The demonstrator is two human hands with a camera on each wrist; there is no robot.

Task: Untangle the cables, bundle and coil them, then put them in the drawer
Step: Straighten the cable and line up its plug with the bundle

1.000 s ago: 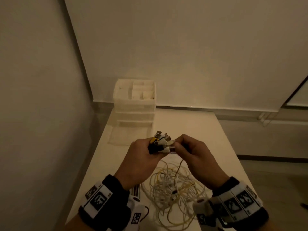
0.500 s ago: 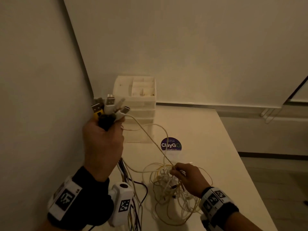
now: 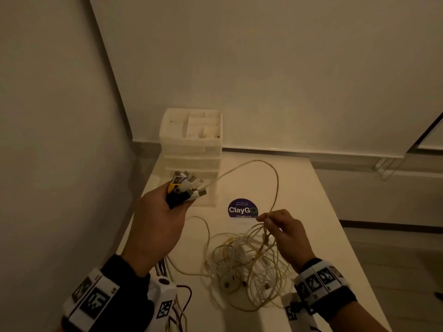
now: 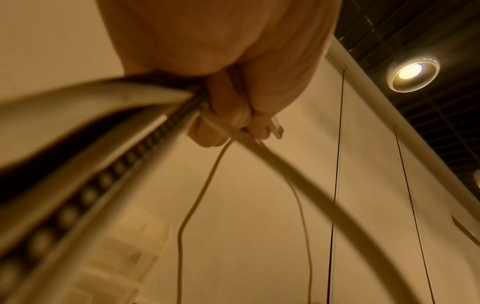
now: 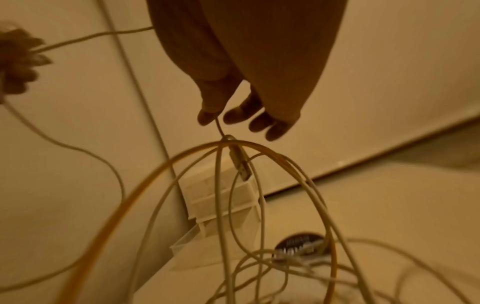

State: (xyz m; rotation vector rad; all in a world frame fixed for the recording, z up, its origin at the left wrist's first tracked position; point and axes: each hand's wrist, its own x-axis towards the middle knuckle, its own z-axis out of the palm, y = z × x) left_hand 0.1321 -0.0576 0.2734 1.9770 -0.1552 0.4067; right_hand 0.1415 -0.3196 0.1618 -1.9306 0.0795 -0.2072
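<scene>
The cables [image 3: 242, 262] lie tangled mid-desk toward its near edge, thin, light and limp. They would likely snag if yanked, so the stiff plug ends make the best hold. The left hand [image 3: 160, 221] clenches a cluster of plugs [image 3: 185, 188] above the desk's left edge. The right hand [image 3: 285, 232] pinches one pale strand [image 3: 275, 178] between thumb and fingertips, other fingers loose.

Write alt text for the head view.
A left hand holds a bunch of cable plugs above a white table, while the right hand pinches one cable lifted from a tangle of cables. A small drawer unit stands behind.
</scene>
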